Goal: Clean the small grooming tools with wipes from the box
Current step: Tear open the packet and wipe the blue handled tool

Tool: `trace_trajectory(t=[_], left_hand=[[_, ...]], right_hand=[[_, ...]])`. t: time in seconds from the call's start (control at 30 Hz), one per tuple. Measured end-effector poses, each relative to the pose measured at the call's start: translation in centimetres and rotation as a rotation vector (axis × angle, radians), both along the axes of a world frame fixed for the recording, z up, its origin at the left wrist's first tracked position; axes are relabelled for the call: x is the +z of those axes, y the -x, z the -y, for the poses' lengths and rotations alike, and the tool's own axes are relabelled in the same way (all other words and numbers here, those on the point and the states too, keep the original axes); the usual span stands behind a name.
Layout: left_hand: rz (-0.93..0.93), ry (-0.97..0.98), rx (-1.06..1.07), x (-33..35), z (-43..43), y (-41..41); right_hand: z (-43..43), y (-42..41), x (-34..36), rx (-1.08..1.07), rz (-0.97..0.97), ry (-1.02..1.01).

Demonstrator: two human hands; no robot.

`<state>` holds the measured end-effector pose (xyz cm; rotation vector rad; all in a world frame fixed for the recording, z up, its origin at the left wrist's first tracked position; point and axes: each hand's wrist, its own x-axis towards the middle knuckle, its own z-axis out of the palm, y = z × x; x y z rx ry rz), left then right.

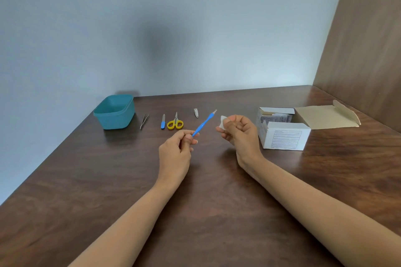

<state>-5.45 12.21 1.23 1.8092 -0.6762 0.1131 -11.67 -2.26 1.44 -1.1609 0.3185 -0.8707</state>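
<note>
My left hand pinches the lower end of a blue-handled cuticle tool, whose metal tip points up and to the right. My right hand holds a small white wipe between thumb and fingers, a short gap to the right of the tool. On the table behind lie tweezers, a small blue nail file, yellow-handled scissors and a metal nail clipper. The white wipe box stands open to the right, with packets inside.
A teal plastic tub sits at the back left, next to the tweezers. The box's lid flap lies open toward a wooden side panel on the right. The dark wooden table meets a pale wall behind.
</note>
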Motion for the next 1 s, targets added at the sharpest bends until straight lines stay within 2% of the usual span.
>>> trace_trajectory(t=[0.37, 1.0], left_hand=[[0.024, -0.043, -0.057, -0.1, 0.5, -0.2], [0.042, -0.146, -0.034, -0.1, 0.6, -0.7]], right_hand=[[1.5, 0.6, -0.3, 0.045, -0.084, 0.016], [1.7, 0.8, 0.3, 0.196, -0.016, -0.029]])
